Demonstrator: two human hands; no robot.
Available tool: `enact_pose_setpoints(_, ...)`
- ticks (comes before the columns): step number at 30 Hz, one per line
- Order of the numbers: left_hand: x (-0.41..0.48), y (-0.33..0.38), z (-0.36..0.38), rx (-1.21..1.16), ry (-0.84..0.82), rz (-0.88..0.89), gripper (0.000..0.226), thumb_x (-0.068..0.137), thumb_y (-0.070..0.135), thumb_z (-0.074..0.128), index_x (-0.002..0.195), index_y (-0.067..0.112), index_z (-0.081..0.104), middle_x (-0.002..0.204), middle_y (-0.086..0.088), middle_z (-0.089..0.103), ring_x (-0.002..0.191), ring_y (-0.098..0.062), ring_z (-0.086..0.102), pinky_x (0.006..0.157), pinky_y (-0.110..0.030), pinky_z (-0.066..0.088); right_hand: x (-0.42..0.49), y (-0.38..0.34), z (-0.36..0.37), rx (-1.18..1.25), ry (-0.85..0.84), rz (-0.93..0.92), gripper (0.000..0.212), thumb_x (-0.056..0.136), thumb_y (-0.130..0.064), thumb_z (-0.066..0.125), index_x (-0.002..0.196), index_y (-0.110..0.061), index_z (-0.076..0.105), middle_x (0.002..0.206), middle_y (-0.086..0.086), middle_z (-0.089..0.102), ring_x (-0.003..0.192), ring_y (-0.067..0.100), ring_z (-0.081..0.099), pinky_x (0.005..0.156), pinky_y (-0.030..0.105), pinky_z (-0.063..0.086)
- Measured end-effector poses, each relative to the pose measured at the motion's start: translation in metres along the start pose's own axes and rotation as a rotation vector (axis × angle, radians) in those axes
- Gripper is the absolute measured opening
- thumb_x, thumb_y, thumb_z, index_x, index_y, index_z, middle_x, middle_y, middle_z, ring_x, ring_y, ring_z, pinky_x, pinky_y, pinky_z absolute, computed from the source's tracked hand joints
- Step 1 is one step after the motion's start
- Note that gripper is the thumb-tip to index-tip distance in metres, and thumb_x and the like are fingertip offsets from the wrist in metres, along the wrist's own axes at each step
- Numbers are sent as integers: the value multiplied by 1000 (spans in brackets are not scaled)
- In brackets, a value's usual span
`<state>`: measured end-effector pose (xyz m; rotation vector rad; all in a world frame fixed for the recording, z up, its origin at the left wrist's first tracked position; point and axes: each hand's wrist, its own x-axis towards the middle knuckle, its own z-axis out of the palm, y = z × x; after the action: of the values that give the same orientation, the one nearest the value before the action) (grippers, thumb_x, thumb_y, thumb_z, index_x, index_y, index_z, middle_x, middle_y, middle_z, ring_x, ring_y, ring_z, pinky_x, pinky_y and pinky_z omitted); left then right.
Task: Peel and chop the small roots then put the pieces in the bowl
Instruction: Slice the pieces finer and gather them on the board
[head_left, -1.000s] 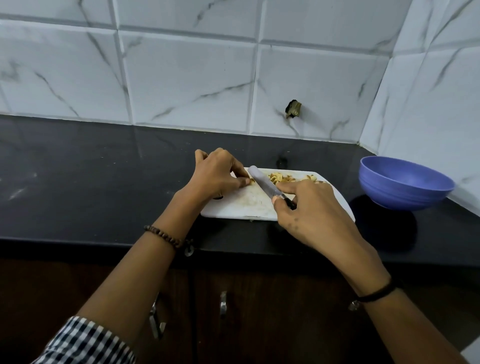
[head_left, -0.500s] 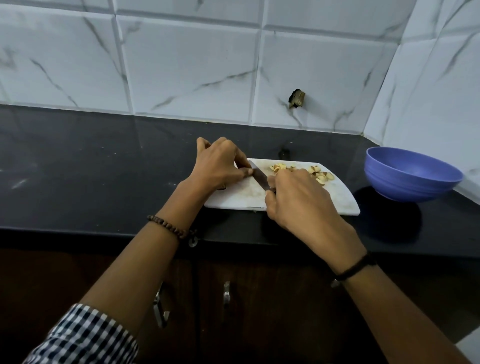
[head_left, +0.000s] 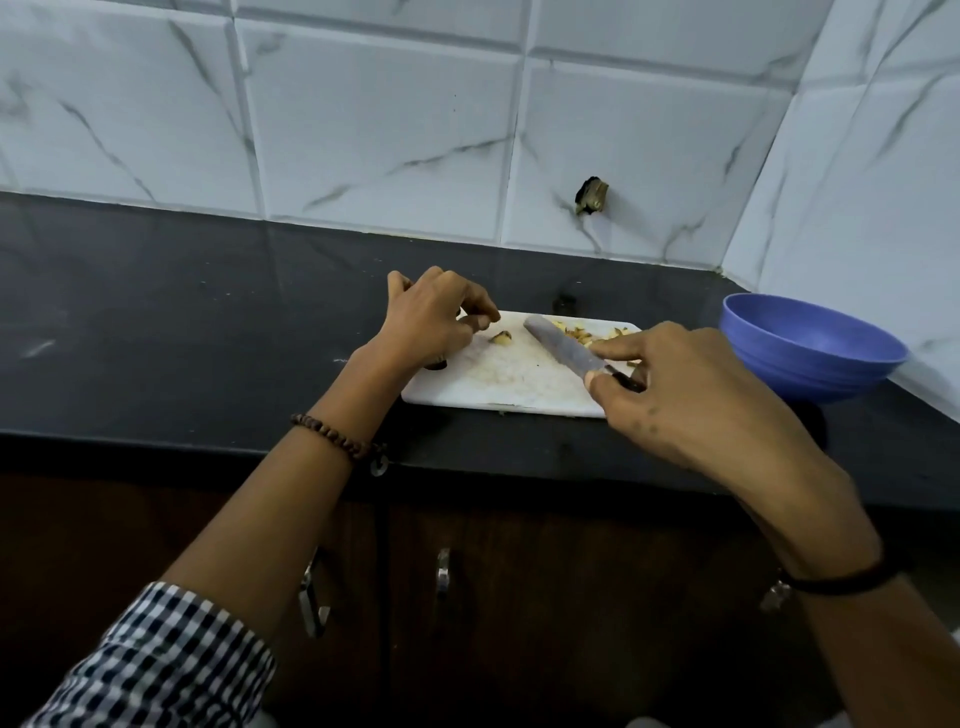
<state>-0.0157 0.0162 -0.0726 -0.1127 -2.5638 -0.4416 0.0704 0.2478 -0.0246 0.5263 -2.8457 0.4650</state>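
A white cutting board (head_left: 498, 382) lies on the black counter. One small brownish root piece (head_left: 501, 339) rests on its left part. My left hand (head_left: 434, 325) hovers just left of that piece, fingers loosely curled, with nothing visible between them. My right hand (head_left: 691, 400) grips the handle of a knife (head_left: 558, 345), index finger stretched along the blade's back. The blade lies slanted over the board's middle, tip pointing to the far left. A heap of chopped pale pieces (head_left: 589, 336) sits at the board's far right, partly hidden by the blade and my finger. The blue bowl (head_left: 810, 376) stands to the right.
A small dark object (head_left: 435, 365) pokes out from under my left wrist at the board's left edge. A tiled wall with a dark stub (head_left: 591, 196) rises behind, and another wall closes the right corner behind the bowl. Cabinet handles (head_left: 442, 571) sit below the counter edge.
My left hand has let go of the root piece and lifted off it. The knife has swung right, away from the piece, with my index finger now straight along the blade.
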Motion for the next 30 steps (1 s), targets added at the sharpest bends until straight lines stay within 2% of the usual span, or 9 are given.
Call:
enact_pose_setpoints(3, -1, 0, 1, 11, -37, 14, 16, 94, 33, 59, 103, 40, 71, 100, 21, 66, 104, -7, 49, 84, -36, 20, 6, 2, 9, -20, 13, 8, 40, 94, -39, 54, 132, -28, 60, 105, 8, 64, 70, 12, 55, 59, 26, 46)
enact_pose_setpoints(5, -2, 1, 2, 11, -83, 24, 16, 93, 37, 59, 102, 41, 71, 94, 25, 63, 106, -9, 45, 84, -36, 18, 10, 1, 17, -22, 10, 0, 37, 94, -39, 52, 128, -27, 62, 89, 5, 60, 66, 14, 53, 58, 29, 45)
enact_pose_setpoints(9, -2, 1, 2, -30, -99, -3, 13, 91, 40, 63, 98, 40, 74, 92, 25, 64, 106, -8, 43, 88, -39, 20, 18, -7, 28, 8, 2, -28, 38, 93, -35, 51, 129, -29, 61, 86, 3, 57, 65, 16, 55, 60, 31, 49)
enact_pose_setpoints(13, -2, 2, 5, -78, -47, -50, 9, 87, 41, 67, 89, 37, 75, 90, 21, 69, 105, -8, 48, 92, -41, 22, 27, -12, 33, -26, 42, -78, 32, 91, -32, 51, 118, -27, 67, 74, -1, 52, 55, 14, 45, 51, 27, 39)
enact_pose_setpoints(16, -3, 3, 6, -103, -24, -70, 11, 85, 41, 68, 89, 34, 76, 89, 19, 70, 103, -8, 49, 90, -40, 22, 31, -17, 32, -65, 47, -93, 25, 91, -28, 52, 107, -23, 70, 67, -2, 48, 52, 15, 46, 46, 27, 33)
enact_pose_setpoints(18, -3, 2, 6, -122, -19, -82, 12, 85, 41, 69, 91, 34, 77, 89, 18, 71, 101, -7, 50, 87, -39, 22, 33, -18, 33, -89, 54, -104, 25, 91, -28, 52, 107, -23, 70, 66, -2, 48, 51, 14, 46, 46, 27, 33)
enact_pose_setpoints(22, -2, 3, 5, -116, -32, -87, 15, 89, 39, 65, 102, 38, 74, 83, 20, 61, 96, -5, 47, 82, -36, 20, 33, -13, 35, -66, 80, -50, 30, 91, -32, 51, 116, -26, 67, 76, -2, 52, 57, 14, 47, 57, 30, 46)
enact_pose_setpoints(25, -1, 1, 6, -95, -60, -89, 18, 94, 31, 60, 104, 39, 73, 88, 21, 57, 97, -5, 46, 82, -36, 19, 30, -10, 33, -62, 99, -4, 31, 92, -32, 51, 117, -25, 66, 82, 0, 54, 63, 17, 51, 58, 31, 45)
enact_pose_setpoints(30, -2, 4, 6, -118, -123, -59, 20, 93, 38, 59, 110, 43, 68, 90, 22, 62, 106, -8, 44, 85, -36, 18, 22, -14, 29, -108, 90, -6, 33, 96, -34, 50, 126, -25, 61, 93, 3, 50, 70, 19, 54, 61, 32, 46)
